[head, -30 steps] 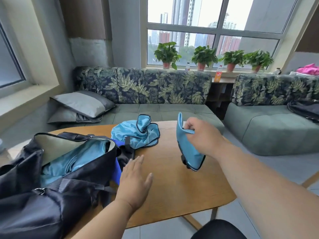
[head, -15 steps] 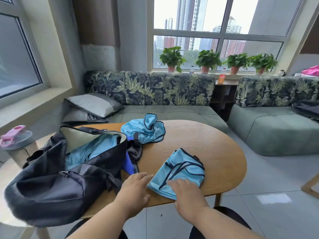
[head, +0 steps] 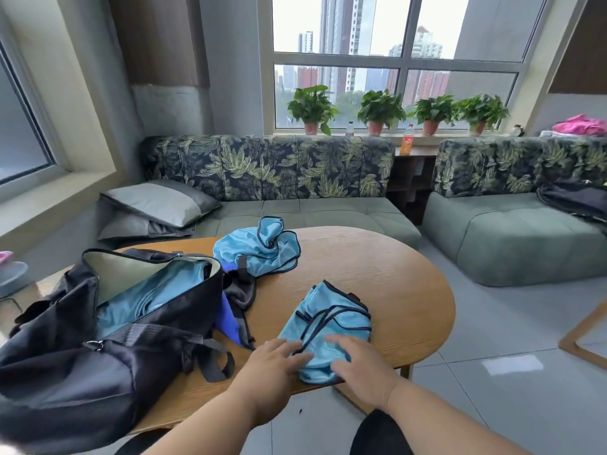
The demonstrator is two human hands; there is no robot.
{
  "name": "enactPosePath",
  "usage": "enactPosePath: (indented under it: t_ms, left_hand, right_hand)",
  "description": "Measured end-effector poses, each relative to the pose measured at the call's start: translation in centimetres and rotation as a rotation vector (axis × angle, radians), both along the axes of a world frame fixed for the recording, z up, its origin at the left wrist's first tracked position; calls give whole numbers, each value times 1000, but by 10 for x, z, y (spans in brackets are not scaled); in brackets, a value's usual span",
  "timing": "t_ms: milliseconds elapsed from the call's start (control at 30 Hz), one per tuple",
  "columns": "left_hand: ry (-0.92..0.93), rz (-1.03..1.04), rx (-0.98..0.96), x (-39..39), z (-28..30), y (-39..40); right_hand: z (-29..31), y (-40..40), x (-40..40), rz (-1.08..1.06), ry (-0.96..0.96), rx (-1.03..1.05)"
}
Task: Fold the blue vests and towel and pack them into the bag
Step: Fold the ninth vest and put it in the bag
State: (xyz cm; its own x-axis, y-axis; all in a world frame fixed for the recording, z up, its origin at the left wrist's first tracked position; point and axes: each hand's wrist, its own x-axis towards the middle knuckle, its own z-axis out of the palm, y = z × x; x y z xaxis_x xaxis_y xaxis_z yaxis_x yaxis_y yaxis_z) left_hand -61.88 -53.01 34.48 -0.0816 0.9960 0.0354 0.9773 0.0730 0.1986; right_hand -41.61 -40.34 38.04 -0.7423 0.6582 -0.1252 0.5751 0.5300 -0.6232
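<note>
Both hands flat, fingers extended: left hand (head: pixel 274 366) and right hand (head: pixel 359 366) press the near end of 1 folded blue vest (head: pixel 331 326) at the table (head: pixel 394 284) front edge. 1 crumpled blue vest (head: pixel 259 249) lies farther back. 1 open black bag (head: pixel 108 326), left, holds blue fabric. 4 potted plants (head: pixel 381 110) on sill.

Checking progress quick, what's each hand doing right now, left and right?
Left hand: open, fingers flat on the near blue vest.
Right hand: open, pressing flat on the same vest, holding nothing.
</note>
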Motion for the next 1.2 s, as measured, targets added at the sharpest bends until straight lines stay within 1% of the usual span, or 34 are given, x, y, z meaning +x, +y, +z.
enactPosePath:
  t_ms: [67, 133, 233, 400, 467, 533, 667, 833, 933, 1067, 1200]
  left_hand:
    - [-48, -15, 2, 0, -2, 0]
    - [-106, 0, 34, -1, -8, -2]
    - [-145, 22, 58, -5, -13, -4]
    - [-150, 25, 70, -9, -24, -9]
    - [-146, 21, 74, -11, -27, -10]
    - [-141, 18, 92, -12, -29, -10]
    - [-103, 11, 135, -13, -33, -9]
    - [-79, -14, 224, -15, -40, -8]
    - [-51, -17, 265, -15, -42, -8]
    - [-74, -24, 292, -16, -47, -7]
    - [-63, -29, 320, -18, -50, -6]
  right_hand:
    - [2, 18, 2, -171, 79, -24]
    - [-1, 37, 8, -301, 79, 14]
    - [-8, 60, 17, -377, 54, 66]
    - [-19, 84, 13, -365, 78, 94]
    - [-22, 90, 10, -389, 134, 64]
    - [-22, 98, 9, -412, 187, -21]
    - [-13, 114, 6, -390, 294, -293]
    - [-7, 132, 3, -371, 334, -433]
    - [-1, 138, -8, -383, 324, -408]
    - [1, 133, -26, -329, 278, -278]
    - [-2, 113, -34, -380, 401, -296]
